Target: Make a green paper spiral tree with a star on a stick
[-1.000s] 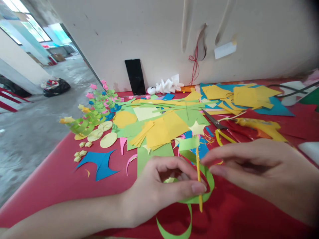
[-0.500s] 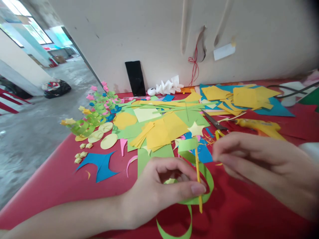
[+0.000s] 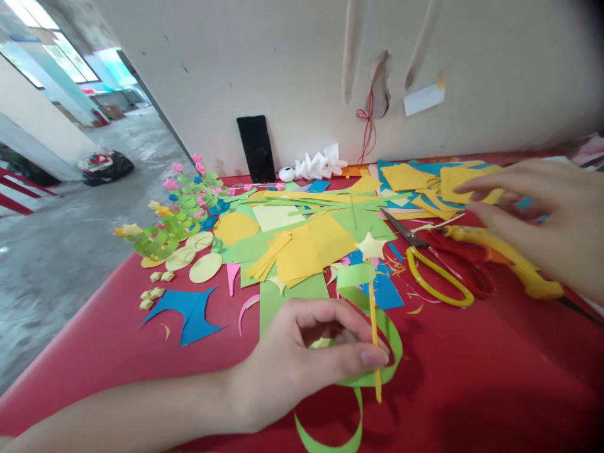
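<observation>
My left hand (image 3: 302, 362) pinches a thin yellow stick (image 3: 374, 327) upright near the table's front. A pale yellow paper star (image 3: 370, 245) tops the stick, and a green paper strip (image 3: 372, 377) curls around it and trails down toward me. My right hand (image 3: 542, 217) hovers at the right with its fingers spread and nothing in it, just above a yellow glue gun (image 3: 512, 264). Yellow-handled scissors (image 3: 436, 270) lie to the left of that hand.
The red table (image 3: 472, 390) carries a heap of yellow, green and blue paper sheets (image 3: 306, 242), yellow squares (image 3: 425, 179) at the back right, green spiral decorations (image 3: 170, 220) at the left, a blue cutout (image 3: 189, 311) and a black phone (image 3: 257, 148) leaning on the wall.
My right hand has left the stick and moved up and to the right, over the glue gun. The scissors' handles are now uncovered. My left hand still holds the stick.
</observation>
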Motion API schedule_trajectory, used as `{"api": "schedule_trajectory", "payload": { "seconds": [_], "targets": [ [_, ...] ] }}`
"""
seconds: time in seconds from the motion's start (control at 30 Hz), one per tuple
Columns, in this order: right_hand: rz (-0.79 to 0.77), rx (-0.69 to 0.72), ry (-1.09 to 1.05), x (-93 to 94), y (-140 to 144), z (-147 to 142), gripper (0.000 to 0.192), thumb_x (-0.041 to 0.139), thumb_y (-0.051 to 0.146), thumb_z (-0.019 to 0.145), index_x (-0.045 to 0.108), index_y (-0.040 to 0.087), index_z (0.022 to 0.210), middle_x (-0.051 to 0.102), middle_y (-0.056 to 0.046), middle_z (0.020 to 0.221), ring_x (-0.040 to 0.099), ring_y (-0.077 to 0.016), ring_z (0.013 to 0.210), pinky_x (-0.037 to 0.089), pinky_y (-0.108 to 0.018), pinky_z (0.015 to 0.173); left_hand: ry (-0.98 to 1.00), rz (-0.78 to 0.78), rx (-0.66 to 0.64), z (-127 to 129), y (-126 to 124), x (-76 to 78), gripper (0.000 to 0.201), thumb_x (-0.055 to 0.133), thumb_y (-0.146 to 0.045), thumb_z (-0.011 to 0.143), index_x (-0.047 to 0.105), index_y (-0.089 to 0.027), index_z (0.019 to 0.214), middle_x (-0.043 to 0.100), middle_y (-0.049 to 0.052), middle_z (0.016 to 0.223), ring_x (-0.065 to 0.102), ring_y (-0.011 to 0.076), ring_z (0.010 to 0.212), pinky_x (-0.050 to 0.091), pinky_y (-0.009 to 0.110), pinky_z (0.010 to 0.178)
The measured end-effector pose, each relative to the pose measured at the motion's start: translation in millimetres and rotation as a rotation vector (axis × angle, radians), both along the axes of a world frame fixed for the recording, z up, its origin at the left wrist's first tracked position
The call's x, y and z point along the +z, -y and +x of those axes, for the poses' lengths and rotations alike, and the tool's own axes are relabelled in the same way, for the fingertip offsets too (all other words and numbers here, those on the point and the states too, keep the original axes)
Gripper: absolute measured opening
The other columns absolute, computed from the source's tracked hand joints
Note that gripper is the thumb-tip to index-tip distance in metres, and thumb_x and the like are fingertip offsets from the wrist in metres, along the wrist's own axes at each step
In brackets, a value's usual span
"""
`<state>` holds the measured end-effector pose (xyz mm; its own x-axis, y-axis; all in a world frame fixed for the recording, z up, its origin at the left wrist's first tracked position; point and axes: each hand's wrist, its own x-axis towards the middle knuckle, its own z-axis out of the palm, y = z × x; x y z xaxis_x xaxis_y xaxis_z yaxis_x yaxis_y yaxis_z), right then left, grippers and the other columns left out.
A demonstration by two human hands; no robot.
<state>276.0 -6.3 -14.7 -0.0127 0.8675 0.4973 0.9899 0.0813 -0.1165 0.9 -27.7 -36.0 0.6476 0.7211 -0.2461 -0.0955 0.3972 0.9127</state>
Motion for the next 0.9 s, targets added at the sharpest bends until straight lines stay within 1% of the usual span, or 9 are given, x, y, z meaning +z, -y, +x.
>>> {"api": "schedule_trajectory", "payload": {
  "seconds": [0.03, 0.1, 0.13, 0.2, 0.23, 0.3, 0.37, 0.67, 0.9],
  "targets": [
    [0.070, 0.122, -0.129, 1.5, 6, -14, 0.019, 0.051, 0.033, 0.085, 0.063, 0.024, 0.096, 0.064, -0.004, 0.101, 0.059, -0.0172, 0.088, 0.044, -0.028, 0.071, -0.001, -0.004, 0.006, 0, 0, -0.5, 0.010, 0.070, -0.018, 0.070, 0.063, -0.013, 0.066, 0.059, -0.002, 0.063, 0.047, 0.0040, 0.058, 0.038, 0.013, 0.053],
    [0.010, 0.239, -0.347, 2.0, 21, -42, 0.013, 0.056, 0.039, 0.082, 0.066, 0.031, 0.086, 0.068, 0.005, 0.080, 0.060, -0.0097, 0.068, 0.044, -0.017, 0.054, -0.007, -0.011, 0.017, 0, 0, -1.4, 0.009, 0.071, -0.018, 0.070, 0.063, -0.013, 0.066, 0.060, -0.002, 0.064, 0.048, 0.0041, 0.058, 0.039, 0.013, 0.054],
    [-0.114, 0.341, -0.420, 1.5, 28, -56, 0.014, 0.057, 0.041, 0.080, 0.067, 0.032, 0.084, 0.066, 0.006, 0.069, 0.055, -0.0073, 0.054, 0.038, -0.014, 0.042, -0.007, -0.014, 0.018, 0, 0, -1.7, 0.009, 0.071, -0.018, 0.069, 0.064, -0.013, 0.067, 0.061, -0.002, 0.065, 0.049, 0.0042, 0.059, 0.039, 0.013, 0.055],
    [-0.266, 0.386, -0.620, 0.4, 39, -78, 0.012, 0.060, 0.038, 0.076, 0.069, 0.030, 0.075, 0.048, 0.006, 0.043, 0.036, -0.0054, 0.035, 0.024, -0.015, 0.030, 0.008, -0.016, 0.010, 0, -1, -2.0, 0.007, 0.071, -0.017, 0.070, 0.064, -0.013, 0.068, 0.061, -0.002, 0.066, 0.051, 0.0041, 0.061, 0.041, 0.013, 0.057],
    [-0.340, 0.400, -0.710, -0.2, 43, -86, 0.009, 0.062, 0.034, 0.074, 0.070, 0.029, 0.072, 0.036, 0.007, 0.037, 0.027, -0.0053, 0.033, 0.019, -0.017, 0.029, 0.022, -0.015, 0.007, 1, -1, -2.1, 0.006, 0.070, -0.016, 0.070, 0.065, -0.013, 0.068, 0.061, -0.003, 0.066, 0.051, 0.0038, 0.061, 0.042, 0.012, 0.058],
    [-0.454, 0.389, -0.863, -1.2, 46, -95, 0.008, 0.062, 0.028, 0.070, 0.070, 0.026, 0.069, 0.021, 0.007, 0.038, 0.017, -0.0055, 0.034, 0.014, -0.019, 0.029, 0.045, -0.013, -0.002, 1, -1, -2.2, 0.005, 0.069, -0.014, 0.071, 0.065, -0.014, 0.068, 0.061, -0.003, 0.065, 0.051, 0.0033, 0.061, 0.042, 0.012, 0.058],
    [-0.509, 0.351, -0.966, -2.7, 46, -97, 0.009, 0.061, 0.027, 0.068, 0.071, 0.025, 0.068, 0.018, 0.006, 0.040, 0.015, -0.0062, 0.036, 0.014, -0.020, 0.030, 0.042, -0.013, -0.004, 1, -1, -2.2, 0.005, 0.069, -0.014, 0.071, 0.065, -0.014, 0.068, 0.061, -0.003, 0.065, 0.051, 0.0035, 0.061, 0.042, 0.012, 0.058],
    [-0.575, 0.269, -1.069, -8.1, 39, -98, 0.014, 0.061, 0.034, 0.065, 0.071, 0.026, 0.072, 0.025, 0.005, 0.042, 0.023, -0.0075, 0.037, 0.024, -0.019, 0.030, 0.015, 0.001, -0.012, 0, 0, -3.1, 0.006, 0.070, -0.015, 0.070, 0.065, -0.014, 0.068, 0.062, -0.002, 0.065, 0.052, 0.0048, 0.061, 0.043, 0.013, 0.058],
    [-0.518, 0.257, -1.005, -10.7, 44, -98, 0.013, 0.063, 0.035, 0.066, 0.067, 0.023, 0.063, 0.042, 0.003, 0.040, 0.038, -0.0081, 0.034, 0.031, -0.017, 0.028, -0.005, 0.000, -0.012, 1, -1, -3.1, 0.005, 0.070, -0.015, 0.070, 0.065, -0.014, 0.068, 0.063, -0.002, 0.066, 0.053, 0.0052, 0.061, 0.043, 0.015, 0.060]
  ]
}}
